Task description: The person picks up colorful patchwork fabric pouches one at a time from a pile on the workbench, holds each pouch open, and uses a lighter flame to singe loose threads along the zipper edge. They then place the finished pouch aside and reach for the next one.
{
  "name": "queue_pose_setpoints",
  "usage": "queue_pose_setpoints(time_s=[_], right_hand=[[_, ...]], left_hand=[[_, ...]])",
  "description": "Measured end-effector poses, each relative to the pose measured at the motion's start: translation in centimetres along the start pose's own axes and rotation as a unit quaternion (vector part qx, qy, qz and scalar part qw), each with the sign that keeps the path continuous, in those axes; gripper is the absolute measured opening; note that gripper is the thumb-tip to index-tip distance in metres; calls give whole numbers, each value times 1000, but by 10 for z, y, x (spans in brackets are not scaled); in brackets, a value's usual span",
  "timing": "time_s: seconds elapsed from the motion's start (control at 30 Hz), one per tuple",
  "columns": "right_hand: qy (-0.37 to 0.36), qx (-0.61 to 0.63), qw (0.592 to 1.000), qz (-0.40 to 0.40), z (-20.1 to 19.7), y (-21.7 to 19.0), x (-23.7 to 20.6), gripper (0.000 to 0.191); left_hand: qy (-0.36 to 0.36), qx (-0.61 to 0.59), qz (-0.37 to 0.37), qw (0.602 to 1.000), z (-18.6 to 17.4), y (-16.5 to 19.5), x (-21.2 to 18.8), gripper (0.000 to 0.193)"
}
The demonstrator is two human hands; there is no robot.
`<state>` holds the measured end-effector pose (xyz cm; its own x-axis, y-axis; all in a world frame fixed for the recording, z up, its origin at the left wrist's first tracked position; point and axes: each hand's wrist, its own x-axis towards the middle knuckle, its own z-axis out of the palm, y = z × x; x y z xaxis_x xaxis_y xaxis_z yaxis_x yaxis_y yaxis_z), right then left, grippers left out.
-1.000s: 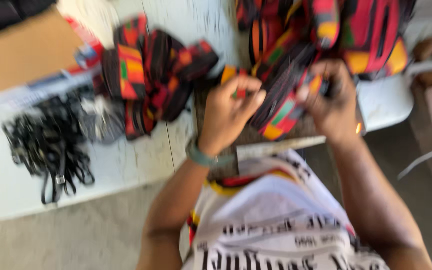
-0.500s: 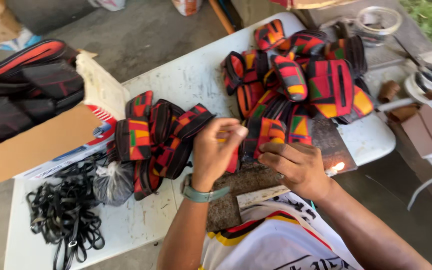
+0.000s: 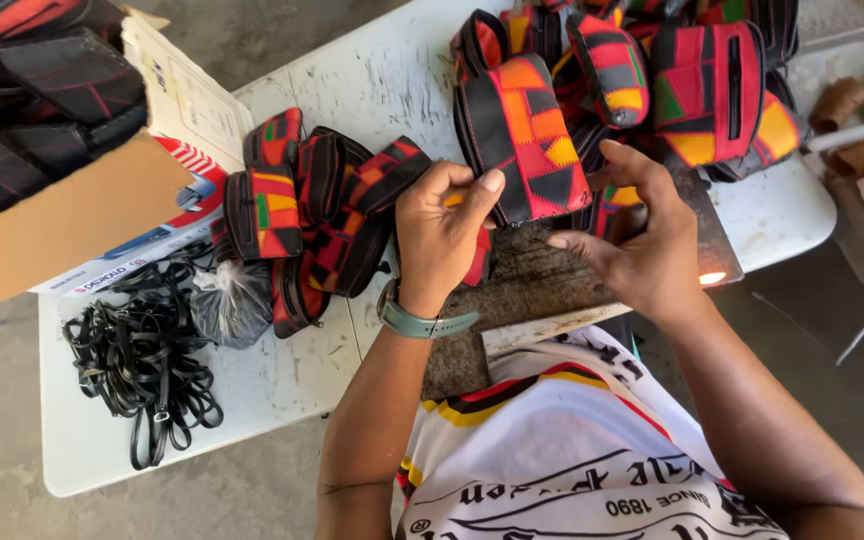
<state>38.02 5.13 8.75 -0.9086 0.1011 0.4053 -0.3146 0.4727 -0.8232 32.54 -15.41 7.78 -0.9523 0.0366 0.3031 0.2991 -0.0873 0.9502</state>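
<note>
Left hand [image 3: 442, 235] grip on patterned pouch [image 3: 532, 140]; lower edge hidden, maybe pinched.

pouch pile [image 3: 322, 215] left of hands | straps [image 3: 142, 360] on table [image 3: 372, 80], further left | box [image 3: 62, 220] behind straps

A scuffed white plastic folding table [image 3: 372, 80] stands on a bare grey concrete floor [image 3: 252, 30] in bright daylight.
</note>
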Motion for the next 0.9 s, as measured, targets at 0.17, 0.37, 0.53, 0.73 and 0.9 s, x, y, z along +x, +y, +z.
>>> queue_pose_setpoints(time_s=[0.17,0.37,0.53,0.73,0.9], right_hand=[[-38,79,994,65,8,16,-7,74],[-11,95,995,-20,12,26,-4,71],[-25,221,975,20,12,22,-2,75],[-25,201,979,11,5,28,5,75],[-28,248,968,0,5,45,-6,71]], left_hand=[[19,56,78,995,2,-2,-8,32],[45,57,80,994,15,-1,-15,32],[38,18,4,999,29,1,-23,30],[12,79,39,996,35,7,-21,25],[19,195,219,956,28,23,-22,18]])
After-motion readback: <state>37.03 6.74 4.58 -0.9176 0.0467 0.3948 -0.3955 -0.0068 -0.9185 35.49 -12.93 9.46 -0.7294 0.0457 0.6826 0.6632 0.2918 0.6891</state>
